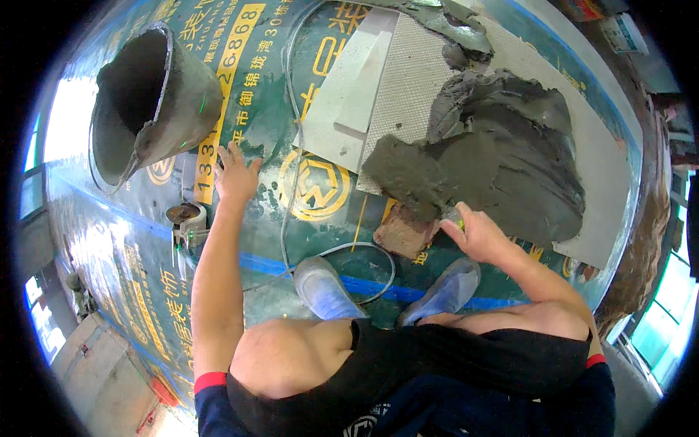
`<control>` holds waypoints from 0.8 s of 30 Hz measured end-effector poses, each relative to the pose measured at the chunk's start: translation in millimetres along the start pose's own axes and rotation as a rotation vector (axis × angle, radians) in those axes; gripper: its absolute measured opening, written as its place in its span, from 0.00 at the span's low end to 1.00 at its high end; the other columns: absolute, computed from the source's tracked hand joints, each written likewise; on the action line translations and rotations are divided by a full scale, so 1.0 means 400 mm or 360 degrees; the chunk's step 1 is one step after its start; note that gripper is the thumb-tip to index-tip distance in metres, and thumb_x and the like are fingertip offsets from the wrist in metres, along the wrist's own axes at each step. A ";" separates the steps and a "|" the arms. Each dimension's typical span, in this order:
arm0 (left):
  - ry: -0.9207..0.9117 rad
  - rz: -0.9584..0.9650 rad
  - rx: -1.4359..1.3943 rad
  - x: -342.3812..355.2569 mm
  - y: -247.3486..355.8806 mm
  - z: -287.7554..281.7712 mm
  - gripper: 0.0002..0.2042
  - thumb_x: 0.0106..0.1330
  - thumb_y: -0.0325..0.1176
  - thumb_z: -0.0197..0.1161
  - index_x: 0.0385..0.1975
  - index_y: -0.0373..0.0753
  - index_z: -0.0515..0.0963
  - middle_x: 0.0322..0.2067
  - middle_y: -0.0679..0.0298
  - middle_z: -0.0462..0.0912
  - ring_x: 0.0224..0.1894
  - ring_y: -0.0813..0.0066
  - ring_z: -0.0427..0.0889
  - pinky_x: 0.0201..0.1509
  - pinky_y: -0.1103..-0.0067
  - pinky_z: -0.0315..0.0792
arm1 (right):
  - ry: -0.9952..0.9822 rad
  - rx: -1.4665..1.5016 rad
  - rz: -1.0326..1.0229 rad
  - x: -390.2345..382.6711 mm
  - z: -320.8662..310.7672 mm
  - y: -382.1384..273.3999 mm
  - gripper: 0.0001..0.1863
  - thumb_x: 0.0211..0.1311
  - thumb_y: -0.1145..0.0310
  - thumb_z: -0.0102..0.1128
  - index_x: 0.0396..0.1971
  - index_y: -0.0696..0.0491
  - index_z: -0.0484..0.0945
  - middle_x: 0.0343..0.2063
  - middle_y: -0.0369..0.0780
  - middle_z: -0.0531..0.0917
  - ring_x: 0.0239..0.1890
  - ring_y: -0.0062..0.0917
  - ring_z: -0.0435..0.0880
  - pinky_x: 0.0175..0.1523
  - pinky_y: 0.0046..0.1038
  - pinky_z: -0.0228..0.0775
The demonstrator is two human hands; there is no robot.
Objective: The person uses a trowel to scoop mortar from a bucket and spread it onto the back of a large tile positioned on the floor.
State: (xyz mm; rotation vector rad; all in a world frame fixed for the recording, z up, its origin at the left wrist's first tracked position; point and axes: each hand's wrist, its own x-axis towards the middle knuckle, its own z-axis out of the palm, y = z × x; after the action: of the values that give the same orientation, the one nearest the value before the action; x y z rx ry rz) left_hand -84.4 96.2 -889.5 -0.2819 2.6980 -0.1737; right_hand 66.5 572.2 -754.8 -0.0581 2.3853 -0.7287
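My right hand (477, 231) is closed round the grey and yellow-green handle of what looks like a trowel (457, 217). Its blade merges with dark grey wet mortar (502, 167), so its outline is hard to make out. The mortar is spread thickly over a large tile (408, 80) lying with its ribbed back upward. Just below the mortar's near edge sits a reddish-brown block (405, 231), close to my right hand. My left hand (237, 175) rests with fingers spread on the green floor sheet, holding nothing. Near it a mortar-smeared bucket (164, 102) leans over, its mouth facing left.
A pale flat slab (338, 109) lies left of the tile. A grey cable (291, 80) runs down the green printed sheet (262, 95) and loops by my shoes (320, 284). A small device with a round top (188, 215) stands beside my left forearm. More mortar (455, 29) lies at the far end.
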 end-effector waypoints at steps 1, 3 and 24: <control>0.0018 -0.0001 0.0001 0.002 -0.010 0.006 0.44 0.69 0.61 0.50 0.75 0.40 0.42 0.75 0.48 0.42 0.70 0.31 0.55 0.69 0.54 0.61 | -0.0011 -0.0063 0.0004 0.004 0.014 -0.008 0.28 0.69 0.45 0.52 0.41 0.61 0.70 0.28 0.58 0.81 0.35 0.59 0.80 0.38 0.49 0.72; 0.0052 0.0018 0.0025 -0.006 -0.034 0.020 0.44 0.69 0.61 0.50 0.75 0.39 0.43 0.74 0.47 0.43 0.69 0.31 0.56 0.69 0.54 0.61 | -0.0345 0.0010 0.0014 -0.009 0.034 -0.026 0.28 0.68 0.45 0.52 0.42 0.62 0.70 0.27 0.61 0.80 0.35 0.59 0.80 0.40 0.50 0.72; 0.1018 0.0033 -0.0426 -0.034 0.023 0.124 0.26 0.75 0.45 0.50 0.68 0.41 0.64 0.70 0.54 0.61 0.72 0.48 0.56 0.73 0.60 0.53 | 0.0517 -0.0621 0.0842 0.077 -0.280 0.221 0.32 0.70 0.42 0.47 0.50 0.61 0.68 0.31 0.58 0.83 0.36 0.56 0.83 0.42 0.50 0.75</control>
State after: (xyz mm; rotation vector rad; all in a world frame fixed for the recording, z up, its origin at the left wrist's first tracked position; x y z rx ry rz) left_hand -53.2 104.3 -930.5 -0.3177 3.3632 0.1325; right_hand -12.1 694.8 -745.6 0.5455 2.6419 -0.0195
